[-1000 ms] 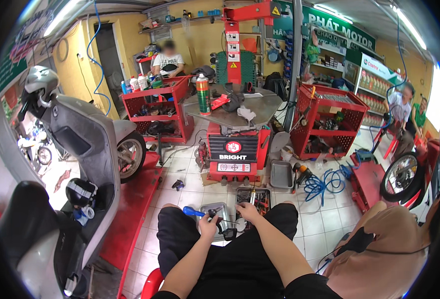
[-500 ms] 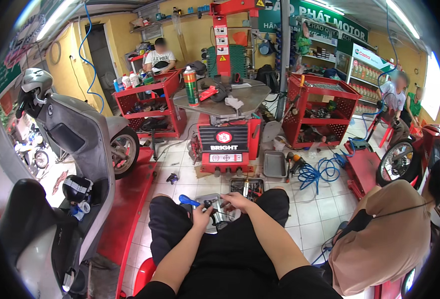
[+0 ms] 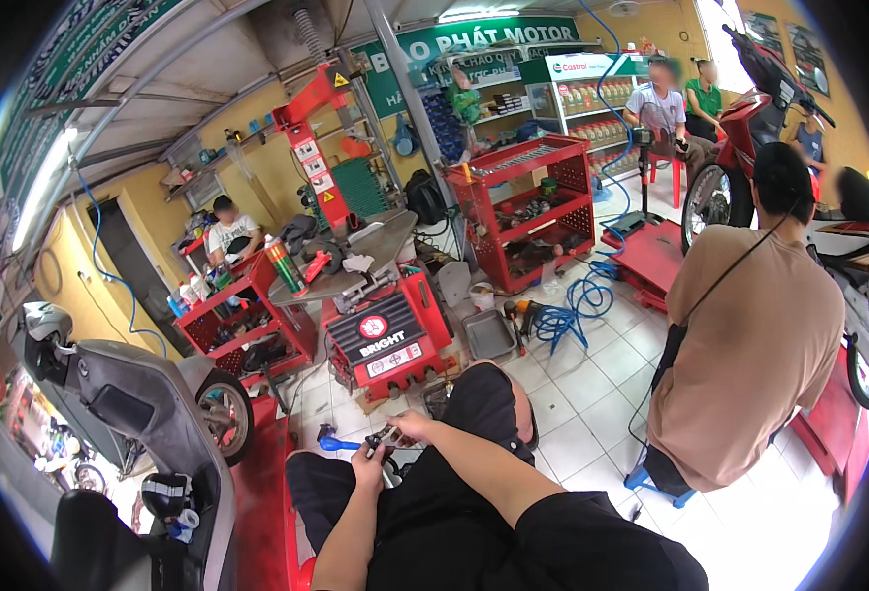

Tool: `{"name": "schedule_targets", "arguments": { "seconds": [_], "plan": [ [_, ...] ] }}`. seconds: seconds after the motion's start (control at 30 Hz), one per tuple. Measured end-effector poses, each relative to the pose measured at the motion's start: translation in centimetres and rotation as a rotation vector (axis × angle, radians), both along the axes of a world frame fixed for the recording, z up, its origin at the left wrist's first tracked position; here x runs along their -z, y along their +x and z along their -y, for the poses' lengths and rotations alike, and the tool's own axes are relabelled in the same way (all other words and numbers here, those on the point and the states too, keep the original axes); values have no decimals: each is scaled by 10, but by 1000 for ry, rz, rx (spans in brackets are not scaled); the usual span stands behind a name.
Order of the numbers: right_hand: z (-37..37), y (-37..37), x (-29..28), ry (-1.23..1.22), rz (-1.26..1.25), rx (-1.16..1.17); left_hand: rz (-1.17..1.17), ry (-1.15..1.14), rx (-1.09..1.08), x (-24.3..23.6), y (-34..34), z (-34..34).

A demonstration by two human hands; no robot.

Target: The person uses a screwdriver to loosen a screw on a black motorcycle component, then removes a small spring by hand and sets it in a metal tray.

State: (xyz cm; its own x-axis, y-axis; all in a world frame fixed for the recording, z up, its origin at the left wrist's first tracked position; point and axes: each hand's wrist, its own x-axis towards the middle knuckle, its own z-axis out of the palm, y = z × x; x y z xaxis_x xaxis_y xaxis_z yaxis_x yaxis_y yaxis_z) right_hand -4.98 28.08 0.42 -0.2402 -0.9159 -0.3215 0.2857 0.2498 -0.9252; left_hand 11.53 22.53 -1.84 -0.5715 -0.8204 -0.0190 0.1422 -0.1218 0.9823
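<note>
Between my knees, my left hand [image 3: 367,467] is closed around a small dark metal part [image 3: 380,442], whose exact kind is too small to make out. From the other side my right hand [image 3: 412,427] reaches over and pinches the upper end of this part with its fingertips. Just left of the hands is a blue tool-like object [image 3: 338,444], apart from my fingers. Below the hands a light-coloured tray or container shows only in part, mostly hidden by my hands and legs.
A scooter [image 3: 139,394] stands on a red lift at left. Ahead is a red tyre machine [image 3: 385,340]; right of it are a grey tray [image 3: 490,336], a coiled blue hose [image 3: 582,307] and a red tool cart [image 3: 528,212]. A person in a brown shirt [image 3: 749,345] sits close on my right.
The view has swung right and tilted, bringing the seated person and a red motorbike further into sight. My hands have come closer together on the dark part.
</note>
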Motion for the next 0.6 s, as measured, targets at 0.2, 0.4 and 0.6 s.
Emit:
{"name": "schedule_targets", "arguments": {
  "seconds": [0.2,0.4,0.6],
  "plan": [
    [9,1,8,-37,-57,28,171,-309,83,-10,2,-1],
    [24,1,11,-10,-49,-9,333,-559,32,14,12,30],
    [23,1,12,-37,211,-98,186,-567,130,1,2,13]
  ]
}}
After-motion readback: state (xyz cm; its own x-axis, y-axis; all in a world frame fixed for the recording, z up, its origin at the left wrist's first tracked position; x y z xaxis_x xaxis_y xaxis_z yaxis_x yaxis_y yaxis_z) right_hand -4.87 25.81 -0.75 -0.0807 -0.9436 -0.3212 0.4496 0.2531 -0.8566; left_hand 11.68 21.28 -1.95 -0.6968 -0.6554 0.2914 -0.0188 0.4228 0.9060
